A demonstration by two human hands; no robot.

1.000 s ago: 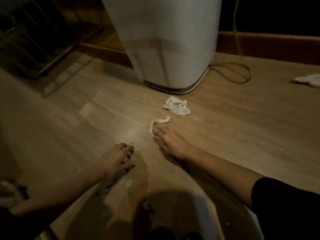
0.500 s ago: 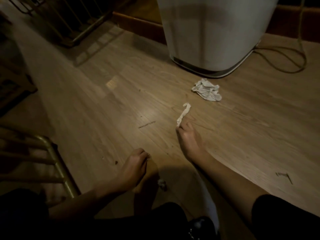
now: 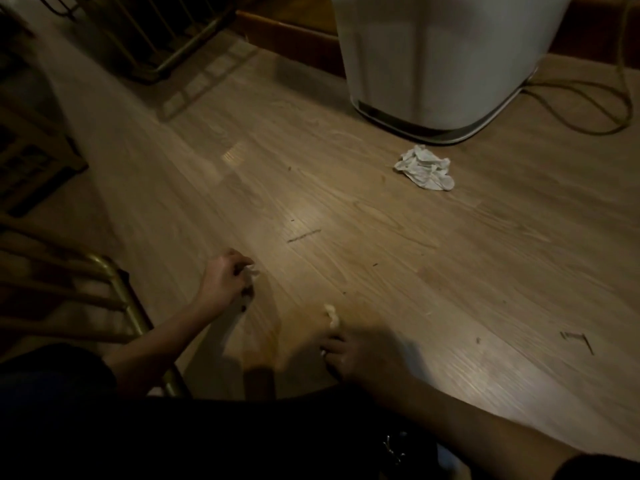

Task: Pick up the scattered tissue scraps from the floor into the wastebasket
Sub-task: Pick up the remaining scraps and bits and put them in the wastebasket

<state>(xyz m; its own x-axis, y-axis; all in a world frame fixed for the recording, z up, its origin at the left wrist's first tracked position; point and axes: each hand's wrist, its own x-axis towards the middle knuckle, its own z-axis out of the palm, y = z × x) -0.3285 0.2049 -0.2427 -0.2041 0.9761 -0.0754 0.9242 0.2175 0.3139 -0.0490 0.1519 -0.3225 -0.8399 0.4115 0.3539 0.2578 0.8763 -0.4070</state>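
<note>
A crumpled white tissue lies on the wooden floor just in front of a tall white appliance. My left hand hovers low over the floor with its fingers closed on a small white tissue scrap. My right hand, in shadow near the bottom centre, pinches a thin twisted tissue strip that sticks up from its fingertips. No wastebasket shows in this view.
A brass-coloured metal frame stands at the lower left, close to my left arm. A dark wire rack sits at the back left. A cable loops on the floor right of the appliance. Small dark debris dots the boards.
My right hand has pulled back toward me with the tissue strip lifted off the floor. My left hand has risen and moved forward, holding a scrap. The view has shifted left.
</note>
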